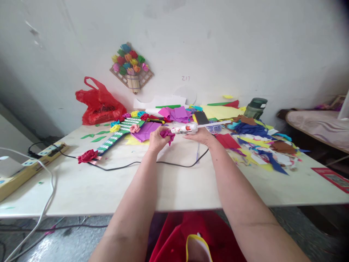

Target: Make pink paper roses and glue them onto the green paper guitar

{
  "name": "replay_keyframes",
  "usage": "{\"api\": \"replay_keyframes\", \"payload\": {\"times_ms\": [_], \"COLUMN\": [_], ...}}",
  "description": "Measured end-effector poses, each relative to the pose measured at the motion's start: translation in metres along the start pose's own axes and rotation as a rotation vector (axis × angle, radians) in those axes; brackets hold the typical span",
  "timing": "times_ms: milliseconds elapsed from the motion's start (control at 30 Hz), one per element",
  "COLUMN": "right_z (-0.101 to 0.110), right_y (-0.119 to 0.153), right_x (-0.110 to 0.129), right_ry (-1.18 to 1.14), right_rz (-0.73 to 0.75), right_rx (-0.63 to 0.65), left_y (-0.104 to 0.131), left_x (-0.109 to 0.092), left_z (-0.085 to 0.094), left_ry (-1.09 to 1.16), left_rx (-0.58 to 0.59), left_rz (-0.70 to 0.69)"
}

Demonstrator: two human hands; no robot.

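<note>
My left hand (158,139) pinches a magenta crepe paper flower (167,136) above the middle of the table. Around a white glue gun (184,128) my right hand (201,136) is closed, its fingers partly hidden under the body. The gun's tip points left and touches or nearly touches the flower. A white glue stick (215,124) juts from its rear to the right. Left of my hands lies a green-and-white striped guitar shape (120,134) with paper roses on it, a dark red rose (87,155) at its lower end.
A black cable (128,165) crosses the table to a power strip (43,156) at the left. Behind stand a red plastic bag (100,103) and a green bottle (255,108). Paper scraps (253,138) cover the right side, near a dark phone (201,118).
</note>
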State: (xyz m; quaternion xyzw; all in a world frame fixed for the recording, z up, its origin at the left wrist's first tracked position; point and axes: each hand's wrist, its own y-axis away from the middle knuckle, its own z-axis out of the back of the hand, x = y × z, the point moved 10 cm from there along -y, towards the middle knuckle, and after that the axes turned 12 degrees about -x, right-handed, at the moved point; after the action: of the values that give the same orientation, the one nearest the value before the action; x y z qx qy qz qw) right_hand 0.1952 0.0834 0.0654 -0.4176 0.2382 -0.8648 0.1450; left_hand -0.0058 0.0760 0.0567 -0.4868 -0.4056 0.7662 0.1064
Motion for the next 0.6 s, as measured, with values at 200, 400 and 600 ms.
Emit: {"api": "replay_keyframes", "payload": {"times_ms": [200,400,600], "right_z": [-0.0026,-0.0028,-0.0023], "right_y": [-0.0009,-0.0022,-0.0032], "right_x": [-0.0031,-0.0035,-0.0019], "right_ry": [0.062,0.117,0.205], "right_rz": [-0.003,0.009,0.045], "right_rx": [0.014,0.011,0.015], "left_y": [-0.0001,-0.0012,-0.0008], "left_x": [-0.0007,-0.001,-0.0041], "left_z": [-0.0008,0.0014,0.001], "left_ry": [0.002,0.057,0.064], "left_rx": [-0.003,-0.021,-0.013], "left_rz": [-0.011,0.012,0.016]}}
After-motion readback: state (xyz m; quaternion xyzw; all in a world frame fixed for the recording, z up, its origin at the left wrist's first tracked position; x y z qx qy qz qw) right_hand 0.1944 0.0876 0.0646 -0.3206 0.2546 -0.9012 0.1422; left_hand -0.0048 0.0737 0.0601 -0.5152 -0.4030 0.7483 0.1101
